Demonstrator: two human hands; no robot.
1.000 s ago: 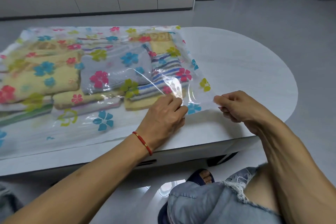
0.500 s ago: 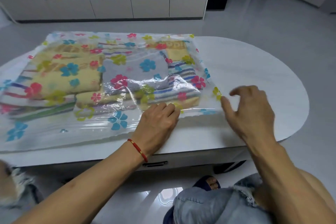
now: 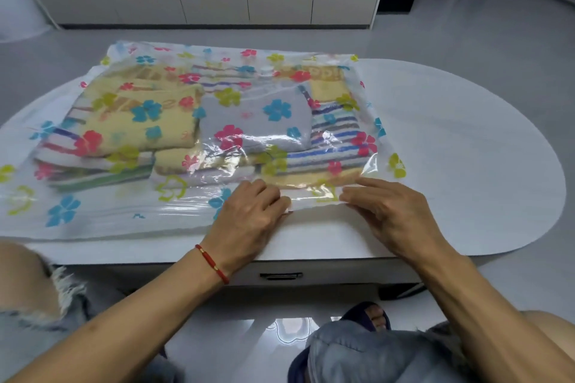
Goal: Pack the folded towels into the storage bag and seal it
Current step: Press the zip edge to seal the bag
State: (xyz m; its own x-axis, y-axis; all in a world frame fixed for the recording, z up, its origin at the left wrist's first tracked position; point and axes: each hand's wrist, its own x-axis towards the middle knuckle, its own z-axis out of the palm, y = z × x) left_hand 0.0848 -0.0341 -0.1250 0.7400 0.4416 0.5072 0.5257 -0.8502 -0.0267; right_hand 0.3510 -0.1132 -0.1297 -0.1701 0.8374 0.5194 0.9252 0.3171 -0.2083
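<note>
Your left hand (image 3: 249,221) and right hand (image 3: 389,214) press flat, fingers extended, on the near edge of the storage bag (image 3: 93,214). The folded towels (image 3: 255,121) lie inside it on the table (image 3: 451,149).

Both bare forearms reach forward from the near edge of the tabletop. The left hand (image 3: 249,221) lies palm down, fingers together and flattened, a red cord bracelet (image 3: 212,264) on its wrist. The right hand (image 3: 389,214) lies just beside it, palm down, fingers extended toward the left hand's fingertips.
</note>
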